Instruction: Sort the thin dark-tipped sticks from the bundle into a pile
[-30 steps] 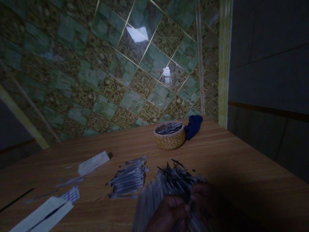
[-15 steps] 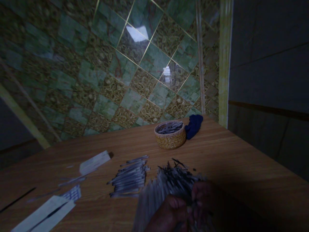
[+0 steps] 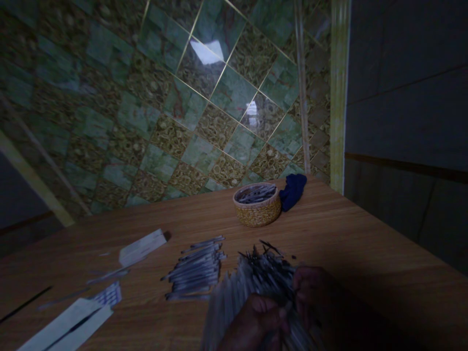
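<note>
At the bottom of the head view, my left hand grips a thick bundle of thin grey sticks that fans up and away from me. My right hand pinches among the sticks on the bundle's right side; the dim light hides exactly what its fingers hold. To the left of the bundle, a second, smaller heap of the same sticks lies flat on the wooden table.
A small woven basket with more sticks stands at the back of the table, a dark blue cloth beside it. White paper packets and strips lie at the left. A tiled wall rises behind; the table's right edge drops off.
My right hand has shifted slightly up and right along the bundle. My left hand has stayed closed on the sticks. Nothing on the table has moved.
</note>
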{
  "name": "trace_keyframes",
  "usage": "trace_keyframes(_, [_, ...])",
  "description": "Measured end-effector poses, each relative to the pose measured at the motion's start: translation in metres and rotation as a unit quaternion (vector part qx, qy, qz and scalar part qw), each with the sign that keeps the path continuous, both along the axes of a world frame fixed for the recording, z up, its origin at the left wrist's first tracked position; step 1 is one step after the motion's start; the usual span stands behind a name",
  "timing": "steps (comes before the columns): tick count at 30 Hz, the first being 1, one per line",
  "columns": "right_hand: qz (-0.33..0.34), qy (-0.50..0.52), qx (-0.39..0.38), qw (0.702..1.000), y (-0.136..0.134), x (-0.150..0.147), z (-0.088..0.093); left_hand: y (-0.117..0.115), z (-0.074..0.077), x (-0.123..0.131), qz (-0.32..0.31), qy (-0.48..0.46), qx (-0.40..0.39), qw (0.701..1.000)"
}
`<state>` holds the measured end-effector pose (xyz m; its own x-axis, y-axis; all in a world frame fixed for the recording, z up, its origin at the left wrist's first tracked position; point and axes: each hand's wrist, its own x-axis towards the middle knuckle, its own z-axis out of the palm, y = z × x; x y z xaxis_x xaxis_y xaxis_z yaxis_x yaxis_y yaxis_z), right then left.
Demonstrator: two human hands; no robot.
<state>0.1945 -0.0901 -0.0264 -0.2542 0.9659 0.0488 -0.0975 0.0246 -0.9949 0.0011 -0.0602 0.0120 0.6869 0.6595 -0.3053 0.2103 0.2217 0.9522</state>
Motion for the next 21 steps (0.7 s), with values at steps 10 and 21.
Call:
trace_keyframes(10, [-0.061, 0.043, -0.032, 0.997, -0.009, -0.009, 0.006, -0.004, 0.000, 0.001, 0.017, 0.025, 0.003, 1.000])
trace_keyframes(21, [-0.195, 0.039, -0.022, 0.980, 0.008, 0.038, 0.023, 0.006, 0.013, -0.014, 0.047, 0.039, 0.015, 0.998])
